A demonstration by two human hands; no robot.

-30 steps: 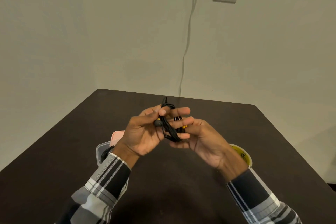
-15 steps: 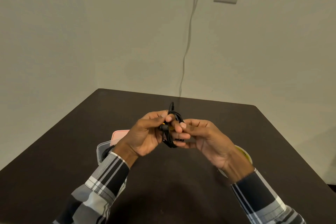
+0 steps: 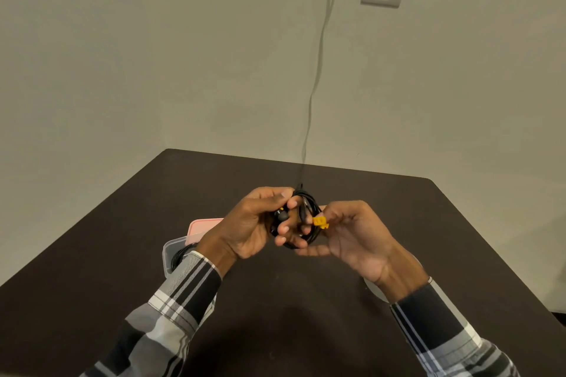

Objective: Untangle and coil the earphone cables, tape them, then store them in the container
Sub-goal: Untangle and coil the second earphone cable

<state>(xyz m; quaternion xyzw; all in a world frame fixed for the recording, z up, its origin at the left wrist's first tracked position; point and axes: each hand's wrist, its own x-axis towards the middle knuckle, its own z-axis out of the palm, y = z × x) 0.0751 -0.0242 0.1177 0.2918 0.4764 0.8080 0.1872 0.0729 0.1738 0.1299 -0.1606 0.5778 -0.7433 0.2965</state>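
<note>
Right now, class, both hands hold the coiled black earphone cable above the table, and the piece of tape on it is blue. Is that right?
Not quite: the tape is yellow, not blue, as the head view shows. The rest stands: the left hand and right hand hold the coiled black cable above the table.

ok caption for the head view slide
Both hands hold a coiled black earphone cable above the dark table.
</note>
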